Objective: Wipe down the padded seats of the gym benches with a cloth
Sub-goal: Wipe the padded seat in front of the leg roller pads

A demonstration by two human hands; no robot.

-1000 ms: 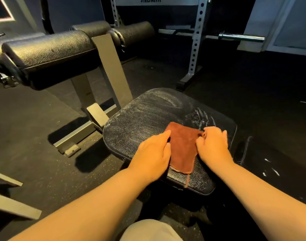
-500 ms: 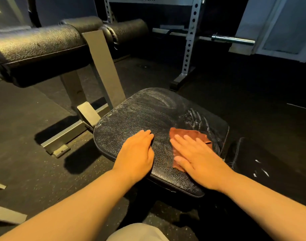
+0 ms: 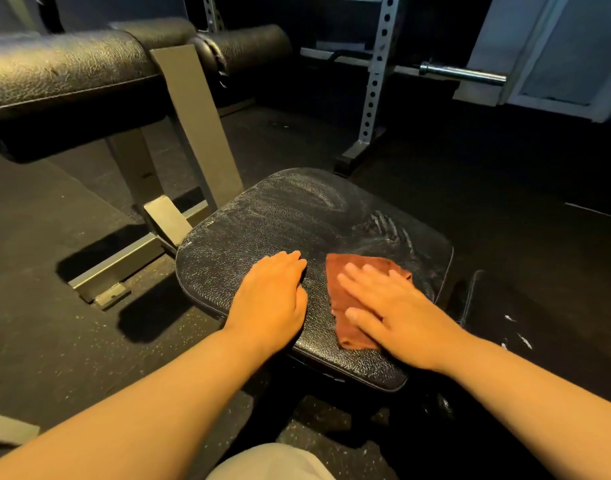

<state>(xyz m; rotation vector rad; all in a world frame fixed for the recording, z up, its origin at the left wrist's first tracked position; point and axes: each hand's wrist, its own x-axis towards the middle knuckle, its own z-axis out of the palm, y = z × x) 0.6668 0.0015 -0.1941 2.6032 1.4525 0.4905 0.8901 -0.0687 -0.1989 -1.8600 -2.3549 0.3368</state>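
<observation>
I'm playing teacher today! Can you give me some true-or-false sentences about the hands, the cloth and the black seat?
1. The right hand presses flat on the brown cloth. True.
2. The left hand holds the cloth. False: it rests on the bare padded seat, beside the cloth.
3. The cloth lies on the floor. False: it lies on the seat.
4. A metal bar shows in the background. True.

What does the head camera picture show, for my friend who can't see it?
A person's right hand presses a reddish-brown cloth flat on a black padded bench seat. The left hand rests on the seat beside it. Behind are other black pads and a barbell.
</observation>
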